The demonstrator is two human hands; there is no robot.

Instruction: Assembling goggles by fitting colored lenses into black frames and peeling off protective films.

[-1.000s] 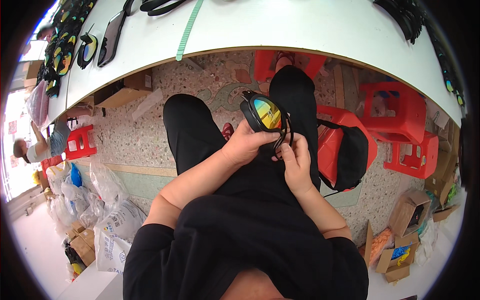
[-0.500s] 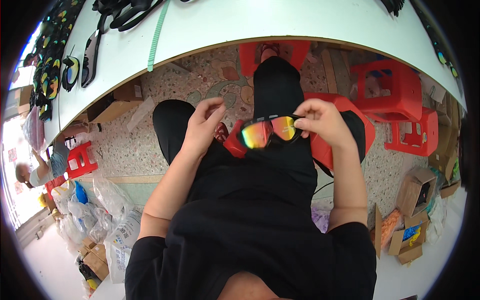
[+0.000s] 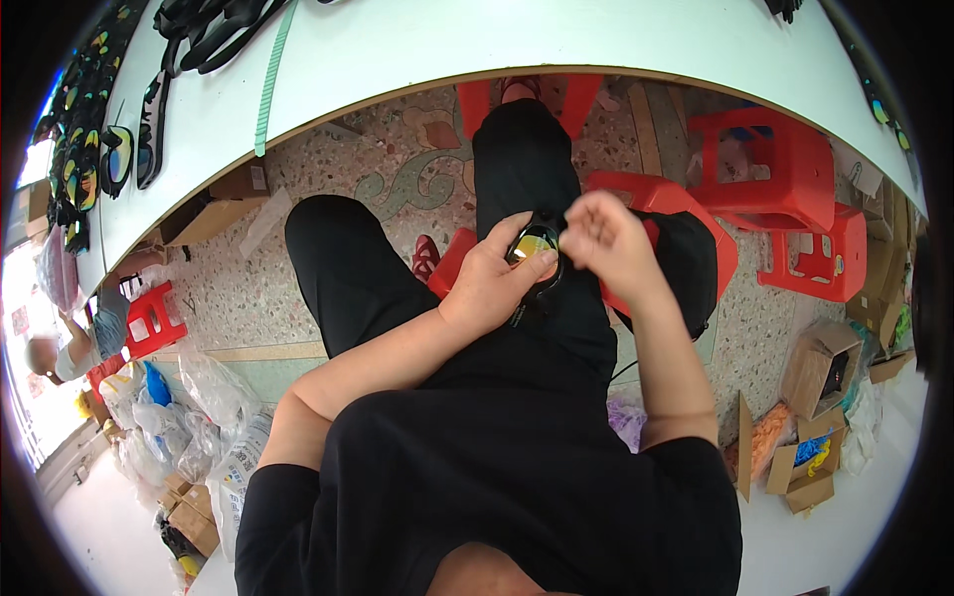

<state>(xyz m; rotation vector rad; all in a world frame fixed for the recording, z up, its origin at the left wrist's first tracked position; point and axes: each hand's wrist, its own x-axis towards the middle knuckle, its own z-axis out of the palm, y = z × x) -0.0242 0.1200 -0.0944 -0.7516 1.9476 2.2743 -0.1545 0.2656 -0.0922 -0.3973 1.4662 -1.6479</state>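
Over my lap, a pair of black swimming goggles (image 3: 535,250) with mirrored yellow-orange lenses stands turned nearly on end. My left hand (image 3: 502,270) grips it, thumb across the front of a lens and fingers behind the frame. Close against the goggles' right side is my right hand (image 3: 608,246), its fingers curled in. Whatever those fingers pinch, if anything, is too small or hidden to make out. The second lens is partly covered by the left hand.
A white table (image 3: 417,45) curves across the front, bearing black straps (image 3: 214,35), a green strip (image 3: 273,79) and rows of goggles (image 3: 84,149). Red stools (image 3: 765,169) stand at right. Cardboard boxes (image 3: 820,368) and plastic bags (image 3: 214,382) lie around. Another person (image 3: 84,338) is at far left.
My left hand, empty before, has come right and taken hold of the goggles. They have turned from facing up lengthwise to nearly on end. My right hand has shifted off the lens edge.
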